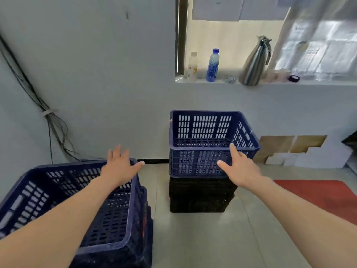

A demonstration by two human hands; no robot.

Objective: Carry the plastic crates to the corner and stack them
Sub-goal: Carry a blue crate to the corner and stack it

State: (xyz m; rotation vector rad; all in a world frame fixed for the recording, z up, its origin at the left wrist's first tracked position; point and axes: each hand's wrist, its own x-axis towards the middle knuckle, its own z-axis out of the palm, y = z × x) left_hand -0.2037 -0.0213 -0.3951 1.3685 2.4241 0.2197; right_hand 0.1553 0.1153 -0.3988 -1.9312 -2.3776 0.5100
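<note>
A blue slotted plastic crate (pixel 201 132) sits on top of a stack of black crates (pixel 199 196) against the far wall. A second blue crate (pixel 123 219) tops another stack at the lower left, near the corner. My left hand (pixel 119 167) hovers open, fingers spread, over the far rim of the left crate. In front of the near right corner of the far blue crate is my right hand (pixel 239 167), open too, with its index fingertip close to the rim; I cannot tell whether it touches. Neither hand holds anything.
A window ledge (pixel 270 83) above the far stack carries two bottles (pixel 212 64), a steel flask (pixel 255 62) and small items. Cables (pixel 48 120) run down the left wall. A red mat (pixel 318 198) lies on the tiled floor (pixel 202 238) at right; white boxes (pixel 318 157) stand beyond it.
</note>
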